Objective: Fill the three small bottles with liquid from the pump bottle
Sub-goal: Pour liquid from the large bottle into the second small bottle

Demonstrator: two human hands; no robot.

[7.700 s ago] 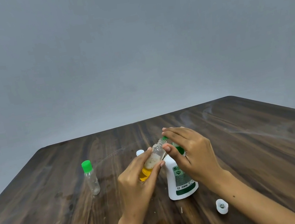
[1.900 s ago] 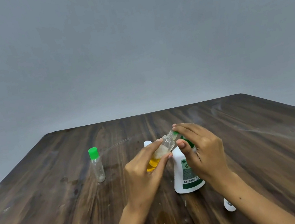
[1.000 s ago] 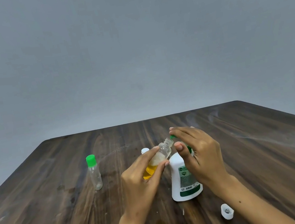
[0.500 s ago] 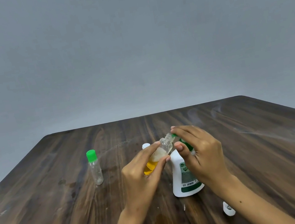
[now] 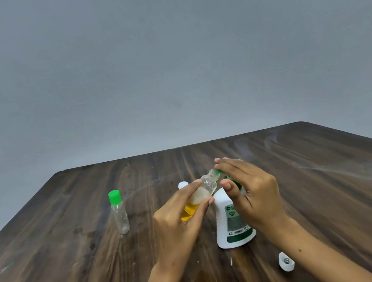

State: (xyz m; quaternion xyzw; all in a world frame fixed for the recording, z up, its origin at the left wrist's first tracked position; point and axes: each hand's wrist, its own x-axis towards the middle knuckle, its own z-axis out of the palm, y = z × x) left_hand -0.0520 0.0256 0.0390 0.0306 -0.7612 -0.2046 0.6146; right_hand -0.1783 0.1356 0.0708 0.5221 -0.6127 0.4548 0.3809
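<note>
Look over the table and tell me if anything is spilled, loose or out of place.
A wet-looking patch darkens the wooden table near the front edge, between the forearms, with small pale specks around it; it may be spilled liquid. A loose white cap lies on its side right of it, off its bottle. The pump bottle stands upright.

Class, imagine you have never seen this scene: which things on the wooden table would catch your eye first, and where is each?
At the centre, the left hand holds a tilted small clear bottle with yellow liquid against the nozzle of a white pump bottle with a green label, on whose pump the right hand rests. To the left, apart, a clear small bottle with a green cap stands upright. A loose white cap lies near the right forearm.
</note>
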